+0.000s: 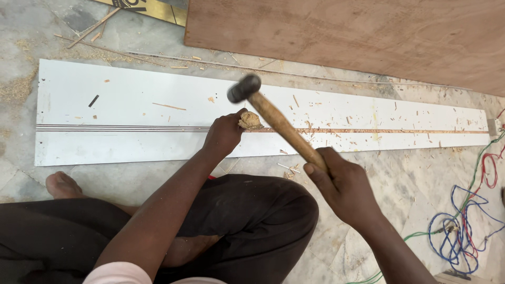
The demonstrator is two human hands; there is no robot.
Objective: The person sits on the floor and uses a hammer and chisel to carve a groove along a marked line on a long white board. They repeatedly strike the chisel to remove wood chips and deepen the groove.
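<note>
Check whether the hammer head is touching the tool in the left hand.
Apart. The head view shows the hammer head raised, with white panel visible between it and the worn tool top.

The stone floor (400, 194) was mottled grey and dusty. A long white panel (131, 100) with a central groove lay flat across it, littered with wood chips. A plywood sheet (342, 37) lay along the far edge. Sawdust (18, 87) gathered at the left, and tangled coloured wires (463, 231) lay near the right corner.
</note>
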